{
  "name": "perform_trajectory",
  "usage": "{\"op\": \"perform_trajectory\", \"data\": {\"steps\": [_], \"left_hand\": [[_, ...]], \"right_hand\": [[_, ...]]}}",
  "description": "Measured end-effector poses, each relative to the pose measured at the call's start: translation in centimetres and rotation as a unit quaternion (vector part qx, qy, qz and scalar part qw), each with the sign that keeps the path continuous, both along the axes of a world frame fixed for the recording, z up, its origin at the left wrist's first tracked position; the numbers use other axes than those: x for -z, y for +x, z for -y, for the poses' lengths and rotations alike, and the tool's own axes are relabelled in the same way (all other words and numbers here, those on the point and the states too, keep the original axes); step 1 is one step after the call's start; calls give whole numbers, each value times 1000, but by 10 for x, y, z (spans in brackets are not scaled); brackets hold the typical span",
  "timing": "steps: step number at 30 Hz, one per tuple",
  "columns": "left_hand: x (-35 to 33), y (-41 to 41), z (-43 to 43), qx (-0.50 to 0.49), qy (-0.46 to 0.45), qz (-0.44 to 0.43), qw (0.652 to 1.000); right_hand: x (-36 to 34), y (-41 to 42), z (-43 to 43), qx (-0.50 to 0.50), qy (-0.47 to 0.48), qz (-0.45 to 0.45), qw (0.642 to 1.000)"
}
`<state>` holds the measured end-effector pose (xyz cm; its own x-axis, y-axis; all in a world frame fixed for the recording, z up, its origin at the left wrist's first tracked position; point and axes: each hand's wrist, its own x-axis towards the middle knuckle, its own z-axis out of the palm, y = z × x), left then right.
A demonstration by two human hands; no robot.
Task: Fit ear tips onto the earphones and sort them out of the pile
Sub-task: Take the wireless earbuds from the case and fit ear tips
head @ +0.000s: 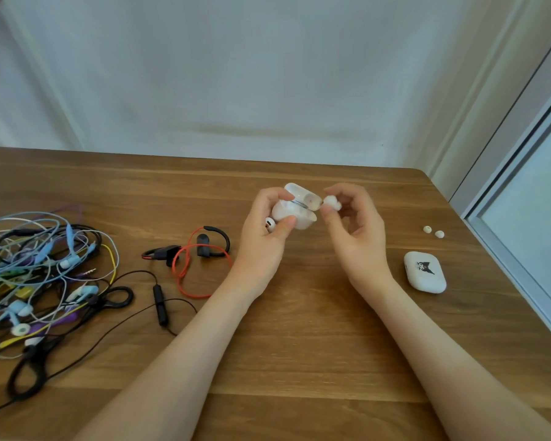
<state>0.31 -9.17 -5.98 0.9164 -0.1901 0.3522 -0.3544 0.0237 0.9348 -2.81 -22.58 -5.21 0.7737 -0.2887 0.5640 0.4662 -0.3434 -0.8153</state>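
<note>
On the table [299,329], the pile [39,281] waited at my left. My left hand [264,230] closed round the open case [295,208], steadying it; my right hand [350,214] pinched a bud [331,202] beside it, two spare tips [433,232] parked right.

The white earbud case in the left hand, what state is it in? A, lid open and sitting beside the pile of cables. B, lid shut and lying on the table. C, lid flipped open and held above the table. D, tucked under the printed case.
C: the left hand holds the earbud case off the table, its lid tilted back and open.
</note>
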Motion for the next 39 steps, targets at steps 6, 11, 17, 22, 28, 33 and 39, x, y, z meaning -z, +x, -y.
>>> {"op": "perform_trajectory", "data": {"steps": [6, 11, 17, 22, 28, 33, 39], "left_hand": [[-2, -1, -1, -4, 8, 26, 1000], [-2, -2, 0, 1, 3, 30, 1000], [-2, -1, -1, 9, -7, 29, 1000], [-1, -1, -1, 13, -5, 33, 999], [0, -2, 0, 19, 9, 33, 999], [0, -1, 0, 17, 1, 28, 999], [3, 2, -2, 18, -36, 9, 999]], "right_hand": [[5, 1, 0, -12, -46, -14, 999], [6, 2, 2, 16, -93, 3, 996], [8, 5, 3, 15, -106, 2, 994], [13, 10, 5, 83, -187, 38, 978], [7, 3, 3, 12, -136, -24, 990], [5, 2, 1, 7, -79, -29, 996], [5, 3, 5, 6, -86, -31, 996]]}}
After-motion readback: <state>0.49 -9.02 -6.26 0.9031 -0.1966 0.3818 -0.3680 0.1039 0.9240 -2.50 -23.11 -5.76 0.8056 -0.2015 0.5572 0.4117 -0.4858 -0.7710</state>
